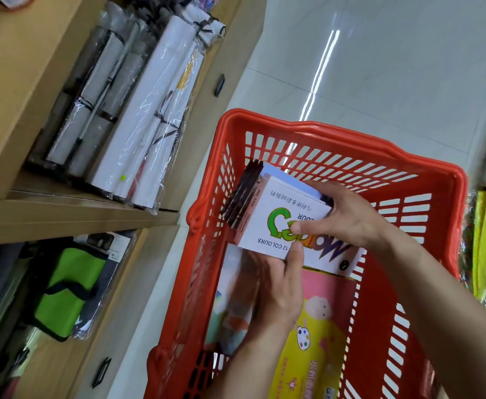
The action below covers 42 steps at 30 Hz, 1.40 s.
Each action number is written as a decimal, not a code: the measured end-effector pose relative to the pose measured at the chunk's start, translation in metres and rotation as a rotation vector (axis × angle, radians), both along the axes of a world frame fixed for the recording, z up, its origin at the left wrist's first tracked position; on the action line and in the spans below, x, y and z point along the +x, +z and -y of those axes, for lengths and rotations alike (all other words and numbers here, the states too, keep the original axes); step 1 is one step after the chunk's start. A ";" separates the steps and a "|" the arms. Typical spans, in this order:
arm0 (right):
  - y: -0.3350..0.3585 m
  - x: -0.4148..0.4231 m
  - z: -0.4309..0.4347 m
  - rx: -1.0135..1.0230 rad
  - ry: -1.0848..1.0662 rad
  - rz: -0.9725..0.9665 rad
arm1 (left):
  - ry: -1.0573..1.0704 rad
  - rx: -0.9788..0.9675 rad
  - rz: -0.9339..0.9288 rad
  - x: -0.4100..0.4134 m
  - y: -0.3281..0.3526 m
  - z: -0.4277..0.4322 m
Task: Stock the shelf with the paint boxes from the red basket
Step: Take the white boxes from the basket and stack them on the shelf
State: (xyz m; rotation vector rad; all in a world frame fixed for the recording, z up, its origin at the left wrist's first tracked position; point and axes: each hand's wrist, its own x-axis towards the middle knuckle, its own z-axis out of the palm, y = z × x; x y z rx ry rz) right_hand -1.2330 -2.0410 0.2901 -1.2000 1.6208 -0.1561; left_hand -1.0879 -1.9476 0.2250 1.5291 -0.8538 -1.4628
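Head view: at centre frame we gripped a stack of paint boxes (282, 214) with both hands over the red basket (336, 145). Our left hand (276, 286) clasped the stack's lower edge, thumb on the "12 COLOURS" face; our right hand (348, 214) closed around its right end. A yellow-and-pink box (319, 326) lay in the basket below. The wooden shelf (72, 211) occupied the left of the frame, holding wrapped white rolls (138, 110).

Pale glossy tiled floor (379, 67) carrying a red plastic basket (308, 131), wooden shelf (72, 214) at left bearing plastic-wrapped white paper rolls (149, 110), lower shelf compartment holding a packaged green and black pouch (69, 289)
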 end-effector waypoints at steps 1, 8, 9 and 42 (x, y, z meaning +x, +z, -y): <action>0.002 0.000 -0.001 -0.022 -0.017 0.021 | -0.003 -0.019 0.009 0.001 0.002 -0.001; 0.020 0.002 -0.010 -0.113 -0.050 -0.020 | -0.048 -0.054 0.112 0.005 0.034 -0.008; 0.023 0.002 -0.010 -0.100 -0.018 -0.064 | -0.041 -0.101 0.112 0.006 0.038 -0.010; 0.078 0.007 -0.048 -0.448 -0.353 0.225 | -0.313 -0.207 0.068 0.028 0.090 0.023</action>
